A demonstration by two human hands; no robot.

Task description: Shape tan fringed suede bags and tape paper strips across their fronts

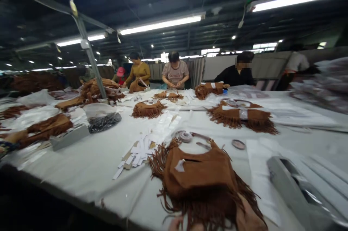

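A brown suede bag [201, 173] with long fringe lies on the white-covered table, its curved strap toward the far side. My right hand [248, 214] grips its lower right edge, with the fingers partly hidden by fringe. At the bottom edge of the view, fingers of my left hand [176, 223] show among the hanging fringe, closed on the bag's lower part; the rest of that hand is cut off. A small white tag [179, 166] rests on the bag's front. Just beyond the bag sits a pale roll of tape [185, 136].
White paper strips [140, 153] are heaped left of the bag. A brown ring [238, 144] and a grey dispenser-like object [301, 191] lie to the right. More fringed bags [241, 115] stand farther back. Several people [175, 71] are across the table, near a metal post [92, 57].
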